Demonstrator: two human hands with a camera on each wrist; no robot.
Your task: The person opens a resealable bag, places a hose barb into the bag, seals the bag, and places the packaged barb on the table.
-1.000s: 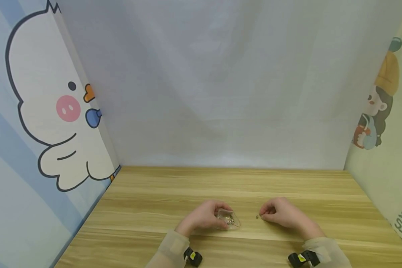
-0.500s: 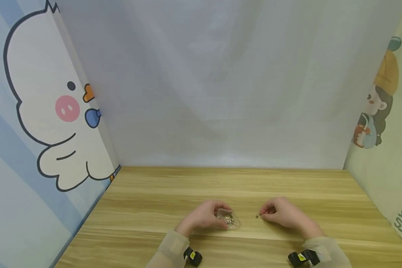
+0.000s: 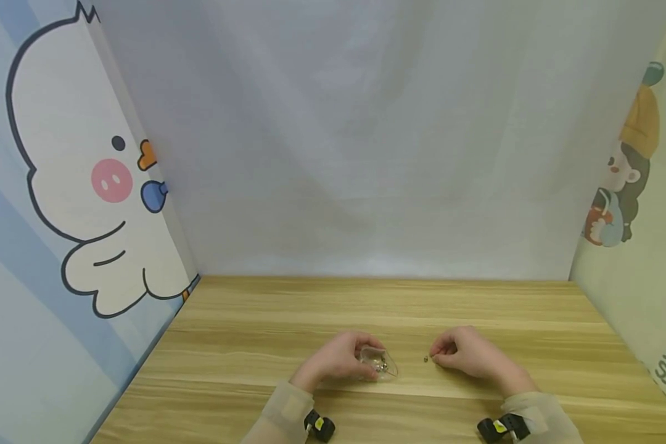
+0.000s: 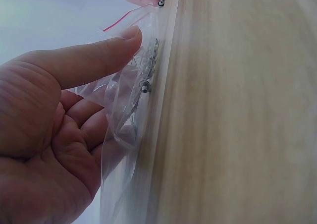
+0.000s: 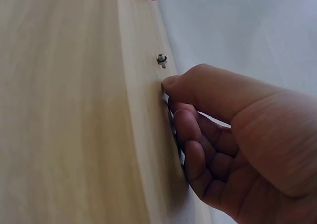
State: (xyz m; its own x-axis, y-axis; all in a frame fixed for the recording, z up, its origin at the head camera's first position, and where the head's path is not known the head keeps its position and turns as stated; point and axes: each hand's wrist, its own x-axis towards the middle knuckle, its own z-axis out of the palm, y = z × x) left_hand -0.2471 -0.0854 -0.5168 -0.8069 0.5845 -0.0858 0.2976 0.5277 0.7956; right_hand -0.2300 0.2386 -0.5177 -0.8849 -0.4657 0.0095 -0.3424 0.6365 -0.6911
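Note:
My left hand (image 3: 341, 357) holds a clear zip bag (image 4: 121, 120) at the table surface, thumb on the near side and fingers behind. Several small metal pieces (image 3: 383, 364) lie inside the bag, and a red line marks its zip edge. To the right, my right hand (image 3: 466, 354) rests low at the table with curled fingers and the thumb tip down near the wood. Just left of those fingertips a small shiny metal part (image 5: 162, 60) with a dark ring sits on the table, apart from the thumb. Nothing shows between the right fingertips; the index tip is partly hidden.
The wood-grain table (image 3: 288, 302) runs back to a pale grey curtain (image 3: 355, 154). A cartoon-printed panel (image 3: 61, 185) borders the left side, and a pale printed panel (image 3: 644, 265) the right. Each wrist wears a black camera (image 3: 320, 427).
Both hands and the bag stay almost where they were. A slightly wider gap shows between the right fingertips and the small metal part.

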